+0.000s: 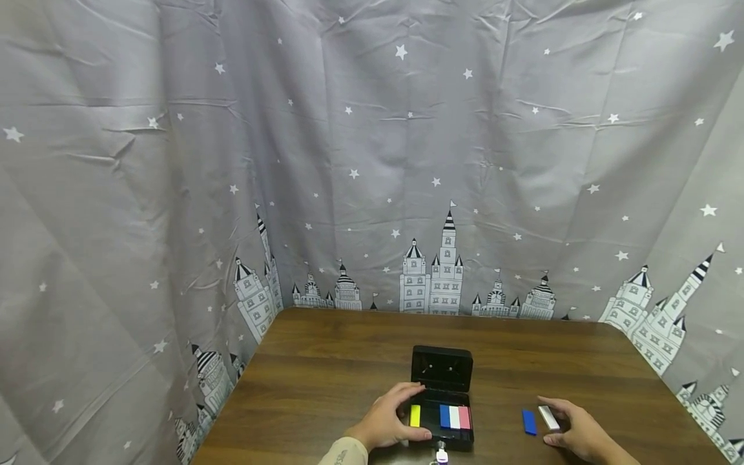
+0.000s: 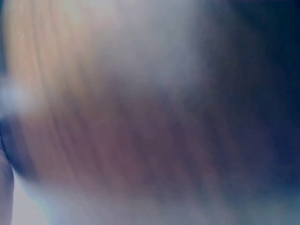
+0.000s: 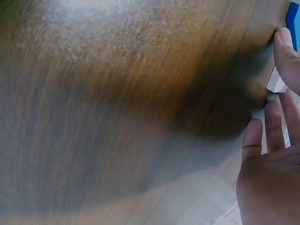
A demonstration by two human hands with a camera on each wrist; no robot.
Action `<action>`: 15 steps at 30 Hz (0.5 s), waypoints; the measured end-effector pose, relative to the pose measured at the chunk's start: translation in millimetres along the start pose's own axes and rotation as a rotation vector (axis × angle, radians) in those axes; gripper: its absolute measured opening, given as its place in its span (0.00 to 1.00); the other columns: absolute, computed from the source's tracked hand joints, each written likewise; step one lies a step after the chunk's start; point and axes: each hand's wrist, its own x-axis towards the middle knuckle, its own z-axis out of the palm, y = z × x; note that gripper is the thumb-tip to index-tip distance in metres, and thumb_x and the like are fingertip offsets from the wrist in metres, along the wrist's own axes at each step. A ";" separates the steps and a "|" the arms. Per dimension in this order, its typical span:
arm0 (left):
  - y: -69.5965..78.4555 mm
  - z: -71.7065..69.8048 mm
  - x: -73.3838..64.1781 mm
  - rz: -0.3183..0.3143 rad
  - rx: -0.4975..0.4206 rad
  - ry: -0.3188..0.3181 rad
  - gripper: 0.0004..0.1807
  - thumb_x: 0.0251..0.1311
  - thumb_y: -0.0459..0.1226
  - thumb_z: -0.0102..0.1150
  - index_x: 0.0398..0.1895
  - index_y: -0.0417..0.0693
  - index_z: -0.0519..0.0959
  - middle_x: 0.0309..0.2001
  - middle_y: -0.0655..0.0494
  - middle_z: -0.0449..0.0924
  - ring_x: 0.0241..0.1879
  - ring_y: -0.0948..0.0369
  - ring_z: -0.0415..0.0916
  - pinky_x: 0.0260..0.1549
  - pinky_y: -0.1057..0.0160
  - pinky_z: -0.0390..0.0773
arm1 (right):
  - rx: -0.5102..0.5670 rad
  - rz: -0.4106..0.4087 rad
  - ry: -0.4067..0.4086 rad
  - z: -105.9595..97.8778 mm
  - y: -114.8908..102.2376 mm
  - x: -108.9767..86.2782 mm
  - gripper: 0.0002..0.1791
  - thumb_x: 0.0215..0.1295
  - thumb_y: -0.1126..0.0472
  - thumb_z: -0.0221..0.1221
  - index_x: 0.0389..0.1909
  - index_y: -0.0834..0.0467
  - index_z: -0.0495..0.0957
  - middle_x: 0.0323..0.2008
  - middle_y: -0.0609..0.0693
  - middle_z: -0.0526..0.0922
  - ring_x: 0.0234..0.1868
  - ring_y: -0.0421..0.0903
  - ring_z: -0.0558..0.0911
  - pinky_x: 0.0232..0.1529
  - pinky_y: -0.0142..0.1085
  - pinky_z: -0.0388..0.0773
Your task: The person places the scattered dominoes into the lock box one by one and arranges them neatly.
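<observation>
A small black lidded box (image 1: 440, 442) stands with its lid (image 1: 442, 368) raised. My left hand (image 1: 383, 416) grips the box's left end, thumb at the front and fingers toward the back. Inside lie a yellow block (image 1: 415, 416) on the left and blue (image 1: 444, 416), white (image 1: 454, 417) and pink (image 1: 464, 418) blocks side by side. To the right of the box, my right hand (image 1: 575, 431) holds another white block (image 1: 548, 418) between thumb and fingers, close to the tabletop. A loose blue block (image 1: 529, 422) lies just left of it. The left wrist view is too blurred to read.
A key with a tag (image 1: 442, 454) hangs at the box's front. The brown wooden table (image 1: 325, 361) reaches back to a grey curtain (image 1: 372, 148) printed with stars and castles, which also runs along both sides.
</observation>
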 end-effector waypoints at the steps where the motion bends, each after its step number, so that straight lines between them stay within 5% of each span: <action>1: 0.1 -0.5 0.0 -0.001 0.004 0.000 0.43 0.47 0.57 0.77 0.69 0.65 0.73 0.68 0.70 0.67 0.66 0.55 0.66 0.61 0.38 0.67 | -0.011 -0.002 0.004 0.0 0.3 0.0 0.44 0.45 0.62 0.77 0.64 0.69 0.71 0.58 0.69 0.76 0.52 0.65 0.78 0.50 0.58 0.76; 8: 1.4 -1.4 -0.3 -0.006 0.008 -0.002 0.43 0.47 0.58 0.77 0.70 0.67 0.72 0.68 0.70 0.67 0.65 0.56 0.66 0.60 0.39 0.68 | -0.049 -0.014 0.050 0.6 2.8 -2.7 0.39 0.47 0.62 0.76 0.61 0.70 0.74 0.55 0.66 0.80 0.54 0.67 0.78 0.53 0.62 0.73; 15: 2.7 -1.1 -0.1 -0.030 0.003 -0.008 0.43 0.47 0.57 0.78 0.69 0.67 0.73 0.68 0.69 0.67 0.65 0.53 0.67 0.60 0.38 0.68 | -0.066 0.047 0.091 0.4 3.2 -4.5 0.35 0.46 0.57 0.77 0.54 0.69 0.79 0.44 0.55 0.85 0.46 0.57 0.82 0.49 0.56 0.78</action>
